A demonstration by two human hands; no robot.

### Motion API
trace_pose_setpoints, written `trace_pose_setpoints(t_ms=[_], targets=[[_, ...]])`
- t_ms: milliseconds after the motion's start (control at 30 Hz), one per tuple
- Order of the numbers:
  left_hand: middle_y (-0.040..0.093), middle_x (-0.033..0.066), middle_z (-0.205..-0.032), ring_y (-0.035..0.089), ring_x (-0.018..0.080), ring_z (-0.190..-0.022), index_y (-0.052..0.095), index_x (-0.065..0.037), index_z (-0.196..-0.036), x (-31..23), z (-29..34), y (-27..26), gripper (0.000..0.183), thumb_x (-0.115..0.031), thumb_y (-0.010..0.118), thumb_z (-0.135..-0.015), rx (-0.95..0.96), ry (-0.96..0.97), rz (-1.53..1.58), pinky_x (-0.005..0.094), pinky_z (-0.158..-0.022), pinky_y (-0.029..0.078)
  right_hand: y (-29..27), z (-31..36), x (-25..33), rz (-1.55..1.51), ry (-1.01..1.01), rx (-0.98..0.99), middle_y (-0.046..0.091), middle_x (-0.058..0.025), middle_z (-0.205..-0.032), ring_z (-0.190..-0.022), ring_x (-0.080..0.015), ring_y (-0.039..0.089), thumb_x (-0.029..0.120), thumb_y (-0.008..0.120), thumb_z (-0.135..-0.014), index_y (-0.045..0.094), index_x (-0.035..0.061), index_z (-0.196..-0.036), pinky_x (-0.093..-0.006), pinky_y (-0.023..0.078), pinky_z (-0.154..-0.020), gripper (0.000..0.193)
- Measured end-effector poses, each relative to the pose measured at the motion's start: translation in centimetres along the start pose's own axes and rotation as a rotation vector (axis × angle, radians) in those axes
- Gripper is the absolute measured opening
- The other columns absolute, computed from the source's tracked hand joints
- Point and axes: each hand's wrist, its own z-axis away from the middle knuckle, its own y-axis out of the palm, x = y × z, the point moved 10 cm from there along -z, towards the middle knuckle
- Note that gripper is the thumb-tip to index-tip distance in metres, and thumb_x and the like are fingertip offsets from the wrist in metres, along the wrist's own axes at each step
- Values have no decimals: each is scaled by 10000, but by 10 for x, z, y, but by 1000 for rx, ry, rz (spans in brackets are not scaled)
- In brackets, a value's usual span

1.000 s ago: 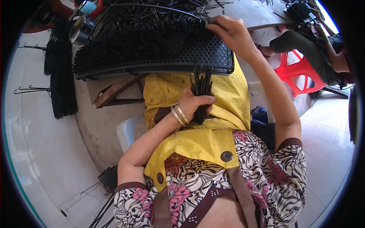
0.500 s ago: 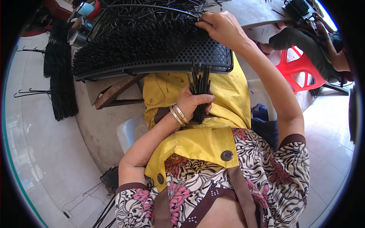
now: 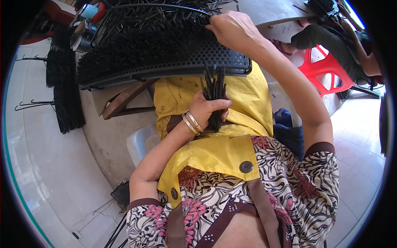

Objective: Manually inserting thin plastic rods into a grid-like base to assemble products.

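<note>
We see our left hand (image 3: 205,110) closed around a bundle of black sticks (image 3: 215,96), upright over the yellow apron (image 3: 244,111). Our right hand (image 3: 231,31) pinches sticks on the perforated black tray (image 3: 165,62) on the worktop (image 3: 269,12).

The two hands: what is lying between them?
In the head view, the perforated black tray's front edge lies between the right hand and the left hand, which grips black sticks.
</note>
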Motion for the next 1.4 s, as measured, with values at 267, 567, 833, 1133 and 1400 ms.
trace_pose_setpoints(t_ms=[267, 567, 833, 1133, 1400], targets=[[554, 64, -605, 542, 164, -470, 555, -12, -767, 0, 1, 1, 121, -22, 662, -712, 14, 6, -8, 288, -423, 451, -3, 5, -24, -160, 123, -134, 564, -195, -612, -620, -373, 572, 185, 521, -747, 593, -5, -651, -436, 470, -588, 225], [548, 66, -606, 542, 165, -471, 546, -9, -776, -3, 0, 3, 123, -19, 652, -714, 6, 5, -23, 288, -425, 452, 2, -23, -17, -36, 71, 134, 553, -217, -609, -607, -366, 581, 180, 539, -714, 594, 10, -622, -429, 454, -544, 201], [545, 64, -605, 542, 163, -478, 544, -7, -793, -3, 2, 0, 146, -22, 663, -710, 8, 10, -5, 281, -425, 453, -8, 10, -13, -18, 9, -134, 532, -184, -593, -578, -315, 567, 278, 598, -789, 564, -16, -733, -411, 430, -545, 302], [562, 59, -614, 545, 148, -498, 559, -11, -787, -5, 9, 9, 132, -24, 667, -712, 96, 26, -118, 260, -469, 447, 45, 101, 5, -1329, 512, 240, 546, 5, -605, -516, -54, 500, 81, 612, -808, 596, -37, -784, -186, 393, -451, 122], [569, 58, -626, 542, 141, -505, 574, -2, -827, -14, 6, 6, 131, -32, 655, -729, 28, 61, -67, 254, -464, 438, 33, 106, -16, -1284, 538, 74, 561, -27, -643, -523, -73, 517, 62, 592, -821, 581, -47, -809, -203, 427, -478, 111]])
